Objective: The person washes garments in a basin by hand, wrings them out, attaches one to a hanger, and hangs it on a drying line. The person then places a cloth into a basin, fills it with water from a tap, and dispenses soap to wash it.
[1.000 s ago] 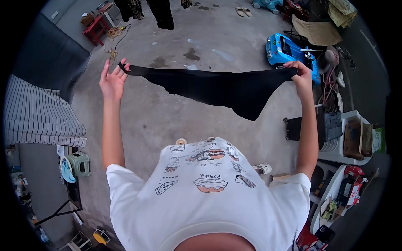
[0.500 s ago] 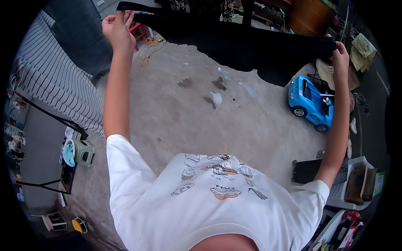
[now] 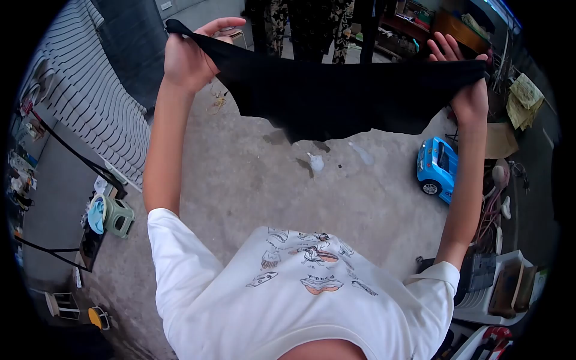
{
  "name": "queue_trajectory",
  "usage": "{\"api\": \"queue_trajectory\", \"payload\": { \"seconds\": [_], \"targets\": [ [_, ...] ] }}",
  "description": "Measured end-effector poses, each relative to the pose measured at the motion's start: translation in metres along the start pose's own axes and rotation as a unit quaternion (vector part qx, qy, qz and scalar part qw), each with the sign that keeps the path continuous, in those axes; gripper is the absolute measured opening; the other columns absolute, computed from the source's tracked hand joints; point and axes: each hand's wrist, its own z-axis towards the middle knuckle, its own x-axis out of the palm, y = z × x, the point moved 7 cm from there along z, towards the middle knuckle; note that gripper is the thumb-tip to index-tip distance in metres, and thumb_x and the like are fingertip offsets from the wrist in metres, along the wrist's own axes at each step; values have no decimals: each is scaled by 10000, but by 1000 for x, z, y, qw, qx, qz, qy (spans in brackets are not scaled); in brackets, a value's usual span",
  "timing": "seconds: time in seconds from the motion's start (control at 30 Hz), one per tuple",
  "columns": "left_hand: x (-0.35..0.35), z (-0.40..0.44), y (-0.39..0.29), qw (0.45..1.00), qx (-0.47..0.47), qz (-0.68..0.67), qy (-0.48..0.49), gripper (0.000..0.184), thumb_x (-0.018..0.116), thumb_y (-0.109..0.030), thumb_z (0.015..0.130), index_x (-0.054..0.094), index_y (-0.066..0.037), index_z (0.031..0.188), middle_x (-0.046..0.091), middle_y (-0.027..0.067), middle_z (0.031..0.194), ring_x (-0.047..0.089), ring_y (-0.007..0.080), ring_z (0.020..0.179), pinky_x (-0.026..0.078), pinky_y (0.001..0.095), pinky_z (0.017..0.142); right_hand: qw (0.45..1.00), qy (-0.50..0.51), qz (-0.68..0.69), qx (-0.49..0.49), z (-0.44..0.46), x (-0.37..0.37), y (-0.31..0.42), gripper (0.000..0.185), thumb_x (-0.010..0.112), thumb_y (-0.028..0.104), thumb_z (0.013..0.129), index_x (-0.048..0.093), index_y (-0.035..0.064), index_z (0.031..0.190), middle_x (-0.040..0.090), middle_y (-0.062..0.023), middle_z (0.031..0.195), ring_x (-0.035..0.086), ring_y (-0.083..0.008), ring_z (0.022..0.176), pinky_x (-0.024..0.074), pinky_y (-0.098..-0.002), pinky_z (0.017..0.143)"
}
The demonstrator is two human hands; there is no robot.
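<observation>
A black garment [image 3: 342,96] hangs stretched between my two hands, its upper edge pulled nearly straight and its lower edge uneven. At its left end my left hand [image 3: 189,63] grips a corner, with some fingers reaching out behind the fabric. My right hand [image 3: 471,93] holds the other end, its fingers partly spread behind the cloth. What kind of garment it is, I cannot tell.
A blue toy car [image 3: 438,168] stands on the concrete floor [image 3: 270,180] at right. Striped fabric [image 3: 90,96] hangs at left, above a green stool [image 3: 119,217]. Dark patterned clothes [image 3: 306,30] hang ahead. A white bin [image 3: 510,288] sits lower right.
Both hands have come lower and the garment hangs lower in view. My fingers have spread out behind the fabric, where before they were curled over its ends.
</observation>
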Motion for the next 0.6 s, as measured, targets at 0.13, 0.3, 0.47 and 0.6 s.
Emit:
{"api": "queue_trajectory", "payload": {
  "seconds": [0.13, 0.3, 0.47, 0.6],
  "targets": [
    [16, -17, 16, 994, -31, 13, 108, 758, 148, -606, 800, 467, 71, 916, 306, -45, 445, 242, 51, 398, 206, 197, 403, 961, -67, -264, -48, 5, -15, -1, 539, 422, 388, 834, 334, 42, 1237, 279, -175, 1300, 362, -291, 1150, 329, -381, 937],
    [14, -48, 9, 995, -39, -30, 85, 768, 170, -653, 774, 470, 45, 883, 239, -67, 446, 188, 37, 365, 176, 193, 379, 460, -26, -861, -216, -6, -50, -9, 537, 564, 136, 724, 393, 180, 1230, 277, -47, 1331, 314, -306, 1181, 318, -366, 929],
    [-3, -61, 0, 999, 18, -32, -19, 717, 227, -603, 804, 442, 47, 1016, 275, -35, 473, 237, 65, 399, 218, 204, 415, 817, -248, -511, -102, -20, -142, -48, 324, 431, 77, 832, 458, -45, 1131, 474, -112, 1178, 478, -169, 1041, 365, -266, 869],
    [-35, -55, -4, 975, 129, 8, -183, 524, 335, -423, 853, 440, 22, 1108, 485, 42, 718, 472, 126, 599, 394, 227, 554, 926, -334, -102, -146, -13, -111, -61, 340, 488, 199, 844, 462, -40, 1085, 500, -111, 1109, 543, -190, 919, 474, -205, 675]
  ]
}}
